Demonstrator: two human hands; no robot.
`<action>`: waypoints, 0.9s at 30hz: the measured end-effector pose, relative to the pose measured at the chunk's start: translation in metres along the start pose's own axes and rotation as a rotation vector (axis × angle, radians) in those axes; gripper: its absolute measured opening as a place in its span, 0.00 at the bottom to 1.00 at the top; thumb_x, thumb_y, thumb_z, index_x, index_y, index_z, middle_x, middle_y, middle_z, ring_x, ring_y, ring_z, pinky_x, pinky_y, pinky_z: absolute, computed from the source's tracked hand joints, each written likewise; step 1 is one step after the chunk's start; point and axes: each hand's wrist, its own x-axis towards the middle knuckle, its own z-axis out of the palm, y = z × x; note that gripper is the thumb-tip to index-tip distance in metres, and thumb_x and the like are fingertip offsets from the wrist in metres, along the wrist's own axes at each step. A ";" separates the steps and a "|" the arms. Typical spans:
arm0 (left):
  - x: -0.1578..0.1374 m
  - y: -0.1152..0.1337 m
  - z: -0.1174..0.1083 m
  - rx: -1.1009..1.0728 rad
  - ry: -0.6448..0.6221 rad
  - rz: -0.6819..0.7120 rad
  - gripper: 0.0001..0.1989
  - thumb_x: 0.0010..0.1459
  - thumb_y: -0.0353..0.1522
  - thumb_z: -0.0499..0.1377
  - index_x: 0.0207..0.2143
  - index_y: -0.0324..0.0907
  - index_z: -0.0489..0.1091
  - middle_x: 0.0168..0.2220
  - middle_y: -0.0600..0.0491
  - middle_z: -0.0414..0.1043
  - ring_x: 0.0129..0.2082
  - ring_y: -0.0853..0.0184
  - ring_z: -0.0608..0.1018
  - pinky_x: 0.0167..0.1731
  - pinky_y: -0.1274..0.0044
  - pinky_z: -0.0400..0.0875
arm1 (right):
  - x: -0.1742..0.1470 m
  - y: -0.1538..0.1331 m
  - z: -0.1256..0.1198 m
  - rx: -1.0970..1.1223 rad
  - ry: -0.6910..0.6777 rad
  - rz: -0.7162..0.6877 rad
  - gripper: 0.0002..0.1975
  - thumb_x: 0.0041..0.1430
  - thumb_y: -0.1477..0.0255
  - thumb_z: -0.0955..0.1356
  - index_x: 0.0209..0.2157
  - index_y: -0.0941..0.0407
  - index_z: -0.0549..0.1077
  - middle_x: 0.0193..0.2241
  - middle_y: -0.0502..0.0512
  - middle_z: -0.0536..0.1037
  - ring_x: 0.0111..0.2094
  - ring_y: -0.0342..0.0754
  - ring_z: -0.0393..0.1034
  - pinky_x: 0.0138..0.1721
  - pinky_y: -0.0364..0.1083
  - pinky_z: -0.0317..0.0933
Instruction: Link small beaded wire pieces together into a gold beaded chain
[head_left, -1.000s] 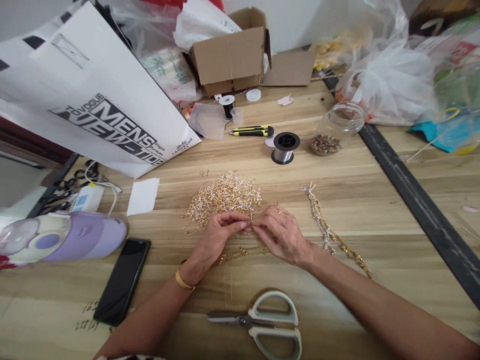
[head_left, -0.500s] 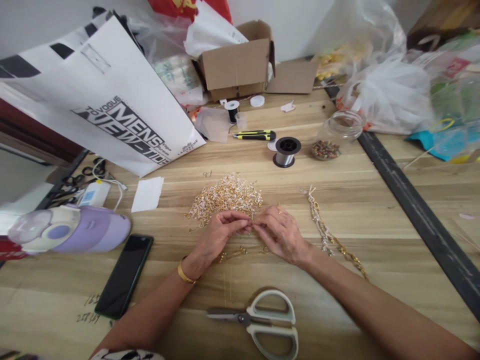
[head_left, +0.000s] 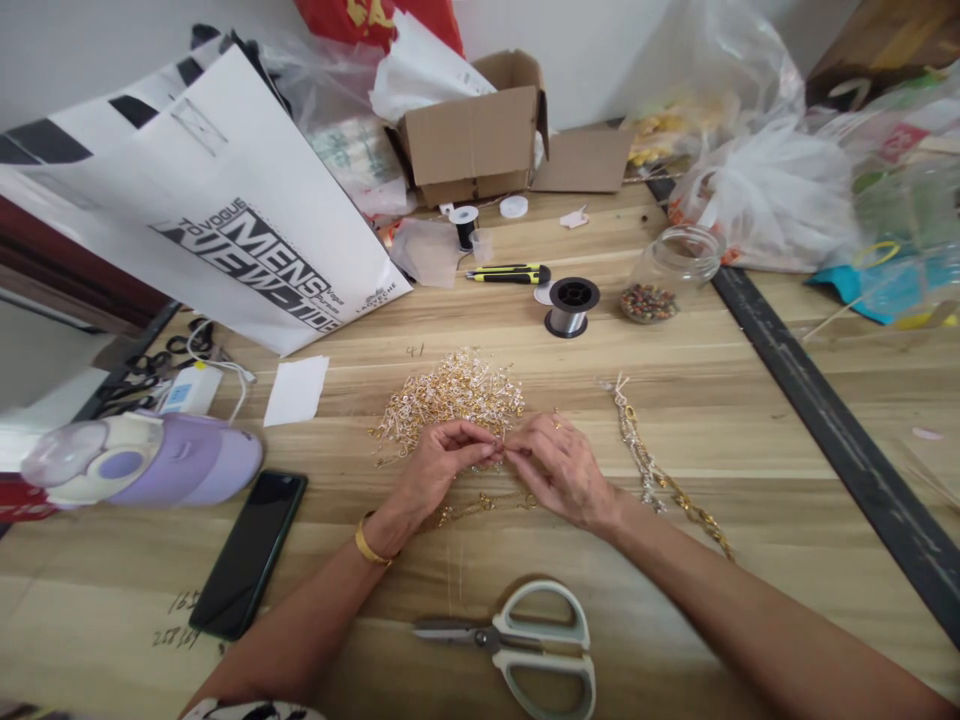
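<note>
My left hand (head_left: 448, 457) and my right hand (head_left: 559, 465) meet fingertip to fingertip over the table, both pinched. Whatever lies between the fingertips is too small to make out. Just behind the hands spreads a heap of small gold and silver jewelry pieces (head_left: 450, 392). A thin gold chain (head_left: 480, 503) lies on the wood below the fingers, partly hidden by them. To the right of my right hand, gold and silver chains (head_left: 641, 455) stretch out in a bundle. White-handled scissors (head_left: 517, 640) lie nearer me, blades pointing left.
Left are a phone (head_left: 251, 552), a purple bottle (head_left: 176, 460) and a white paper bag (head_left: 247, 210). Behind the heap lie a yellow-black cutter (head_left: 508, 273), a wire spool (head_left: 571, 306) and a glass jar of beads (head_left: 664, 275). A cardboard box (head_left: 472, 145) stands at the back.
My hands keep almost the same pinched pose at the same spot. The view has shifted very slightly; nothing on the table has visibly moved.
</note>
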 end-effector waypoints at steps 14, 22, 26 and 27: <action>-0.001 0.001 -0.001 0.054 -0.018 0.001 0.08 0.46 0.32 0.68 0.30 0.37 0.77 0.26 0.52 0.78 0.27 0.69 0.78 0.34 0.77 0.71 | 0.000 0.000 -0.001 0.001 -0.013 0.012 0.05 0.61 0.77 0.65 0.39 0.56 0.68 0.31 0.56 0.75 0.35 0.48 0.69 0.37 0.48 0.62; -0.001 0.001 0.000 0.072 0.017 0.012 0.08 0.45 0.32 0.68 0.28 0.38 0.77 0.25 0.53 0.77 0.27 0.69 0.76 0.33 0.77 0.71 | -0.001 0.001 0.000 -0.006 -0.019 0.007 0.04 0.61 0.77 0.64 0.39 0.56 0.68 0.31 0.55 0.74 0.34 0.48 0.68 0.36 0.48 0.62; -0.001 0.001 0.001 0.101 0.029 0.030 0.07 0.44 0.31 0.68 0.28 0.38 0.77 0.26 0.53 0.77 0.27 0.70 0.76 0.33 0.78 0.70 | -0.001 0.001 0.000 -0.029 -0.017 0.006 0.03 0.61 0.77 0.64 0.38 0.57 0.68 0.30 0.55 0.74 0.33 0.48 0.66 0.35 0.48 0.61; -0.001 0.001 0.001 0.105 0.029 0.031 0.06 0.44 0.30 0.68 0.27 0.38 0.77 0.26 0.53 0.76 0.27 0.70 0.75 0.33 0.78 0.70 | -0.001 0.001 0.000 -0.028 -0.016 0.005 0.03 0.61 0.77 0.64 0.37 0.57 0.68 0.30 0.55 0.74 0.33 0.48 0.66 0.35 0.48 0.61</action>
